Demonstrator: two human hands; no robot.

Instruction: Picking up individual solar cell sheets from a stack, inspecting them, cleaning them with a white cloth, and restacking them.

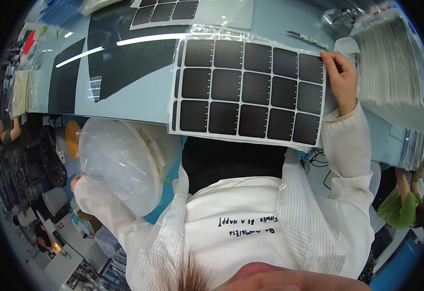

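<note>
A white sheet of black rounded squares [255,89] lies at the table's near edge, over other sheets whose edges show at its left and top. With thumb and fingers, my right hand [342,77] pinches its upper right corner. My left hand [76,181] is down at the left, beside a large round bin [156,150] lined with clear plastic. The sleeve and the bin hide most of that hand, so its fingers cannot be made out.
A knife [306,40] lies behind the sheet, near a shiny metal object [338,18]. To the right stands a tall stack of pale sheets [391,68]. Dark pieces [124,53] lie under a glossy surface at left. Other people are at both sides.
</note>
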